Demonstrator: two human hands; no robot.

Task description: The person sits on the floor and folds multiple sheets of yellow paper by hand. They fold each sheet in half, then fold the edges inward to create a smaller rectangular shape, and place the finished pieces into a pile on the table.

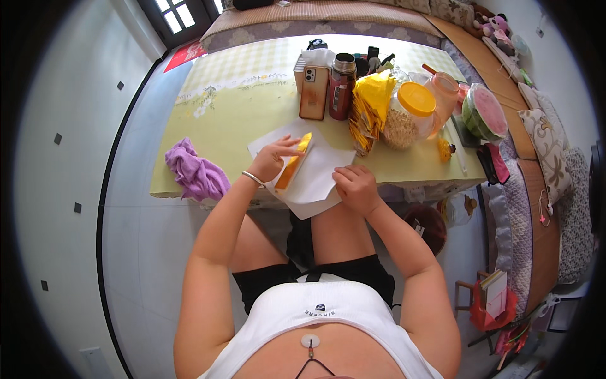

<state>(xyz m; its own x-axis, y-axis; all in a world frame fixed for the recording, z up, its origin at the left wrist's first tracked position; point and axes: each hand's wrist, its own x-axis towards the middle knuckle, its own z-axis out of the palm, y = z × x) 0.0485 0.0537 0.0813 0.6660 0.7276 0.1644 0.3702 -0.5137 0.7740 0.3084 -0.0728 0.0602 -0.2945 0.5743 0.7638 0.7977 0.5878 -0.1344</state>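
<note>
While the person's bare thighs [344, 235] reach under the near edge of the table [233, 126], white paper [322, 165] lies on the tabletop with its lowest corner hanging past that edge. At the paper's right side rests the right hand [357, 189], its fingers bent and close together over the margin; whether it pinches the sheet or only presses it, I cannot tell. Farther left, the left hand [271, 162], with a pale bangle [253, 179] at the wrist, reaches over the paper, fingers loosely extended and slightly apart. Its fingertips meet the upper part of a narrow gold strip [291, 169], which lies slantwise on the white paper; the hand is not clamped around it. Well to the left, a crumpled purple cloth [196, 170] sits at the table edge. Beyond the paper stand an upright phone [313, 93], a dark red flask [341, 95], a bundle of gold sheets [371, 104] and a yellow-lidded jar [401, 129]. Farthest off, a striped seat [315, 19] runs behind the table.
</note>
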